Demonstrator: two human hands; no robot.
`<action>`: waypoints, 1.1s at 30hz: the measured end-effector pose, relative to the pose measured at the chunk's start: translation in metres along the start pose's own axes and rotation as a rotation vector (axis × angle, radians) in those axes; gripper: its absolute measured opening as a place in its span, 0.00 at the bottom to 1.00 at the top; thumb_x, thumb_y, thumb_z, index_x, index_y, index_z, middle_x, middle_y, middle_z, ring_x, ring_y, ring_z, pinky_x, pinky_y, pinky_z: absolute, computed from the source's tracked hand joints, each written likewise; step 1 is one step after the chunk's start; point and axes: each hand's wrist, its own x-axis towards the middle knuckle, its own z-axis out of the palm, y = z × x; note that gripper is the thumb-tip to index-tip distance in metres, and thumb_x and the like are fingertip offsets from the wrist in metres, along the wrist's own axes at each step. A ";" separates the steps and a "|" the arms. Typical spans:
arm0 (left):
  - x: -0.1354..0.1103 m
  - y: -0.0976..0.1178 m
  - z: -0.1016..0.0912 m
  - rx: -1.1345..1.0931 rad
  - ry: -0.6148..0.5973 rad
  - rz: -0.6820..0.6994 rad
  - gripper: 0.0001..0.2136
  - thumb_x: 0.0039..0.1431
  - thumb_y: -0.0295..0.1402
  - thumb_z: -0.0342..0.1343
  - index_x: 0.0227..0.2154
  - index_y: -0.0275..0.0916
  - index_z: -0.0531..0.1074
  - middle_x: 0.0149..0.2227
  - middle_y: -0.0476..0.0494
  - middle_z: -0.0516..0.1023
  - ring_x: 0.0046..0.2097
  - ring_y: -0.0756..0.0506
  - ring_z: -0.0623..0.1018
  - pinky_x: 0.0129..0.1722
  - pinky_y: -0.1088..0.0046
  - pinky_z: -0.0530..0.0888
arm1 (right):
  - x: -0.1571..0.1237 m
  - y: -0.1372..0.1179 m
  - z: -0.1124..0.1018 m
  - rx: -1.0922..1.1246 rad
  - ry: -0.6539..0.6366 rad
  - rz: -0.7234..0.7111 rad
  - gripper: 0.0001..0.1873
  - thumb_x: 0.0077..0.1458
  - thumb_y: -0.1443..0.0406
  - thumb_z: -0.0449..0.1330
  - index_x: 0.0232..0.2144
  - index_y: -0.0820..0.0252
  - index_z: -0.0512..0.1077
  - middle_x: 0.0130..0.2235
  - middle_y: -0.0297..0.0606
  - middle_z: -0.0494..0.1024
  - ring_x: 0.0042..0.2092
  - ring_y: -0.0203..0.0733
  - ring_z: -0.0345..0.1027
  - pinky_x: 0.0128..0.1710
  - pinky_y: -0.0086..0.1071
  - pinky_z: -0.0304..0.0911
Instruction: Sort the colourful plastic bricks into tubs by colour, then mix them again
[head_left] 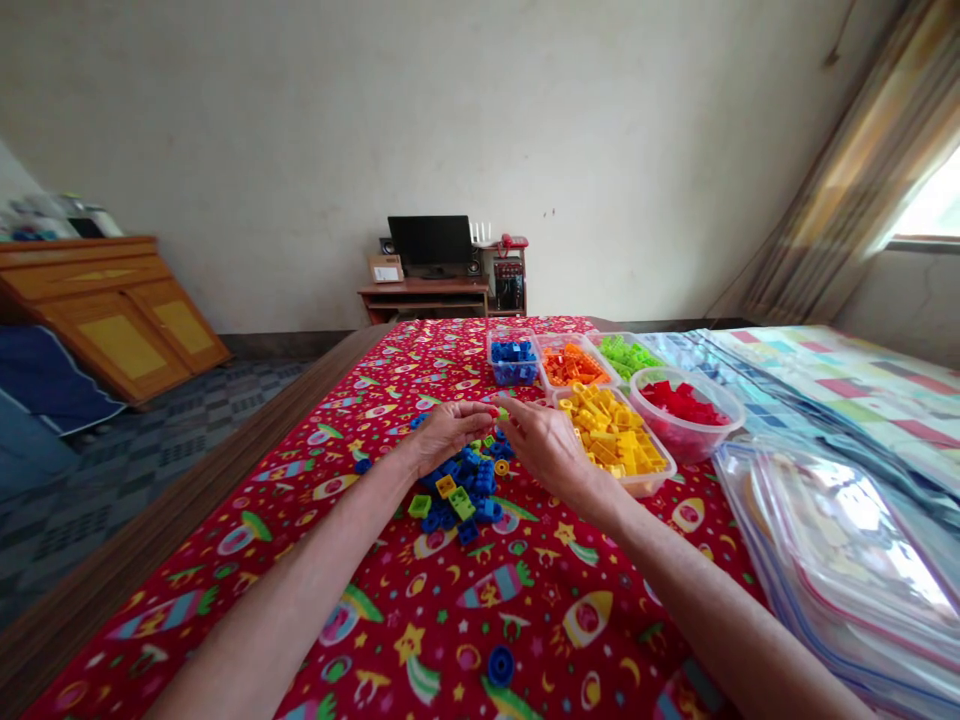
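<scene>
Both hands meet above a loose pile of toy building blocks (480,475), mostly blue with a few green and yellow ones. My left hand (448,432) is closed in a pinch. What lies in its fingertips, if anything, is too small to make out. My right hand (546,442), also closed, pinches a small light green building block (503,413) close to the left fingertips. Just right of that hand stands a clear tub of yellow blocks (619,435). A single round blue piece (501,665) lies apart, nearer to me.
Behind the yellow tub are clear tubs of blue blocks (514,362), orange blocks (574,366) and green blocks (628,355). A round tub holds red blocks (684,402). Clear zip bags (847,540) lie at the right on the patterned red cloth (300,560).
</scene>
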 end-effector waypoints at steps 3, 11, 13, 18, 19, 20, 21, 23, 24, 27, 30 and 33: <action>0.001 -0.004 0.000 0.086 -0.071 0.025 0.17 0.36 0.41 0.73 0.28 0.34 0.79 0.29 0.45 0.80 0.32 0.50 0.76 0.36 0.75 0.72 | -0.001 -0.002 -0.003 -0.041 -0.030 -0.009 0.17 0.65 0.63 0.44 0.43 0.58 0.72 0.36 0.41 0.80 0.34 0.37 0.71 0.31 0.27 0.53; -0.002 0.000 0.003 0.254 -0.036 0.088 0.20 0.42 0.51 0.66 0.26 0.36 0.79 0.29 0.44 0.80 0.31 0.49 0.75 0.35 0.73 0.72 | 0.007 0.017 -0.034 -0.110 0.094 0.075 0.17 0.63 0.62 0.48 0.34 0.61 0.74 0.32 0.40 0.78 0.31 0.36 0.68 0.31 0.28 0.52; -0.003 0.004 -0.001 0.314 -0.013 0.123 0.21 0.43 0.52 0.65 0.27 0.36 0.79 0.29 0.43 0.80 0.32 0.48 0.76 0.35 0.73 0.72 | 0.009 0.033 -0.050 -0.112 0.194 0.171 0.16 0.62 0.62 0.49 0.35 0.61 0.76 0.32 0.41 0.79 0.31 0.37 0.69 0.31 0.28 0.53; -0.003 0.015 -0.016 0.456 0.078 0.209 0.22 0.45 0.54 0.62 0.28 0.36 0.79 0.30 0.42 0.81 0.32 0.46 0.77 0.33 0.73 0.72 | 0.003 0.089 -0.083 -0.161 0.327 0.461 0.16 0.57 0.62 0.51 0.37 0.61 0.77 0.28 0.41 0.78 0.30 0.40 0.69 0.33 0.31 0.57; -0.002 0.016 -0.019 0.471 0.085 0.222 0.23 0.46 0.55 0.61 0.29 0.36 0.79 0.30 0.42 0.81 0.32 0.46 0.76 0.33 0.73 0.72 | 0.001 0.100 -0.087 -0.176 0.322 0.520 0.16 0.56 0.61 0.52 0.37 0.61 0.78 0.28 0.41 0.78 0.30 0.41 0.69 0.32 0.32 0.57; -0.002 0.018 -0.021 0.479 0.090 0.232 0.23 0.46 0.55 0.61 0.29 0.36 0.79 0.30 0.42 0.80 0.32 0.46 0.76 0.34 0.73 0.72 | -0.002 0.111 -0.091 -0.197 0.317 0.575 0.16 0.55 0.61 0.53 0.37 0.62 0.78 0.28 0.42 0.78 0.30 0.42 0.68 0.32 0.33 0.58; -0.002 0.019 -0.023 0.485 0.096 0.242 0.24 0.46 0.55 0.60 0.29 0.36 0.79 0.30 0.42 0.80 0.32 0.47 0.76 0.33 0.73 0.72 | -0.006 0.120 -0.094 -0.222 0.323 0.621 0.16 0.54 0.60 0.54 0.36 0.62 0.78 0.28 0.43 0.77 0.30 0.43 0.68 0.32 0.34 0.58; -0.002 0.021 -0.024 0.489 0.113 0.256 0.24 0.46 0.55 0.60 0.30 0.35 0.78 0.30 0.43 0.80 0.31 0.47 0.75 0.33 0.73 0.72 | -0.012 0.132 -0.101 -0.273 0.372 0.684 0.16 0.53 0.59 0.55 0.36 0.63 0.78 0.27 0.45 0.77 0.31 0.45 0.68 0.33 0.37 0.59; -0.002 0.022 -0.024 0.490 0.123 0.262 0.24 0.46 0.55 0.60 0.30 0.35 0.78 0.29 0.43 0.79 0.31 0.48 0.75 0.32 0.74 0.71 | -0.014 0.135 -0.105 -0.288 0.410 0.700 0.17 0.53 0.59 0.54 0.35 0.63 0.78 0.27 0.45 0.76 0.31 0.46 0.68 0.34 0.38 0.59; -0.002 0.023 -0.024 0.526 0.144 0.280 0.24 0.48 0.55 0.58 0.33 0.36 0.78 0.31 0.44 0.79 0.30 0.48 0.74 0.32 0.74 0.71 | -0.018 0.133 -0.117 -0.257 0.486 0.714 0.18 0.56 0.59 0.51 0.35 0.63 0.78 0.24 0.42 0.75 0.31 0.45 0.68 0.34 0.38 0.59; 0.002 0.023 -0.030 0.682 0.140 0.312 0.23 0.49 0.53 0.56 0.34 0.36 0.78 0.31 0.44 0.79 0.32 0.46 0.76 0.33 0.72 0.72 | -0.014 0.116 -0.124 -0.216 0.499 0.661 0.18 0.57 0.60 0.50 0.35 0.62 0.77 0.23 0.41 0.76 0.29 0.43 0.67 0.33 0.35 0.58; 0.009 0.019 -0.040 0.981 0.154 0.391 0.18 0.53 0.47 0.52 0.33 0.38 0.78 0.34 0.43 0.79 0.36 0.43 0.77 0.39 0.69 0.72 | -0.006 0.088 -0.118 -0.218 0.469 0.546 0.17 0.58 0.62 0.49 0.32 0.63 0.77 0.26 0.41 0.77 0.28 0.40 0.67 0.32 0.32 0.57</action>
